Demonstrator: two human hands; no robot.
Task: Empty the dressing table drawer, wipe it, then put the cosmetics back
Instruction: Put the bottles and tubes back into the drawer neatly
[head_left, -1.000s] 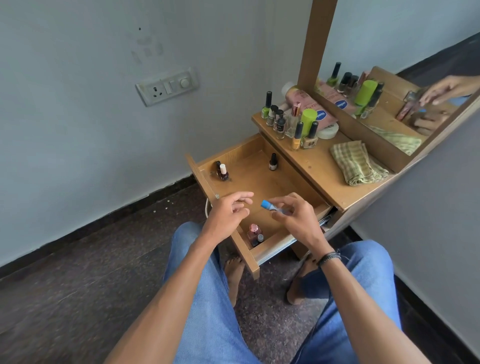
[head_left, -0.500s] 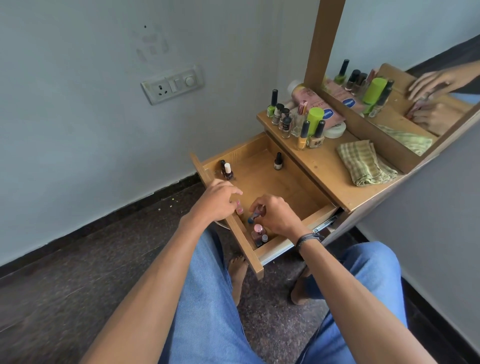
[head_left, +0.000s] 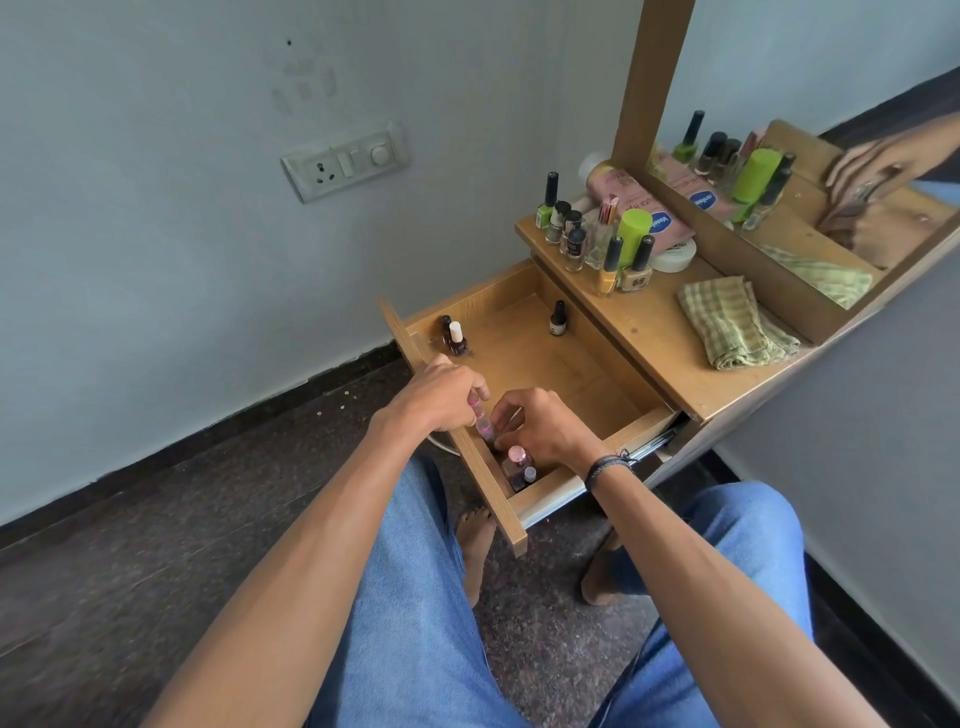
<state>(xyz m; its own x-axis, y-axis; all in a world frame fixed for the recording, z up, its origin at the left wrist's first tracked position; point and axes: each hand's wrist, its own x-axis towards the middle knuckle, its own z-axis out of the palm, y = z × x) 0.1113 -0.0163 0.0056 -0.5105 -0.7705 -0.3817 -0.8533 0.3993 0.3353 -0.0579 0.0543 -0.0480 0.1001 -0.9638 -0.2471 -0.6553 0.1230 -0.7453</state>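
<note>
The wooden drawer (head_left: 550, 376) of the dressing table (head_left: 652, 338) stands pulled out. My left hand (head_left: 441, 397) is over its front-left edge, shut on a small pink bottle (head_left: 482, 423). Beside it my right hand (head_left: 543, 428) reaches into the near-left corner, fingers curled down; what they hold is hidden. Just below them stand a pink-capped bottle (head_left: 517, 460) and a tiny grey-capped one (head_left: 530, 474). Two nail polishes (head_left: 454, 338) sit in the far-left corner, and a black bottle (head_left: 557, 318) stands at the back.
On the table top stand several bottles and tubes (head_left: 597, 234), with a folded green checked cloth (head_left: 732, 322) to their right. A mirror (head_left: 789, 124) rises behind. A wall socket (head_left: 345, 161) is at left. My knees in jeans are under the drawer.
Both hands went down from above the drawer into its near-left corner. The blue-capped item seen in my right hand is no longer visible. The camera has tilted slightly.
</note>
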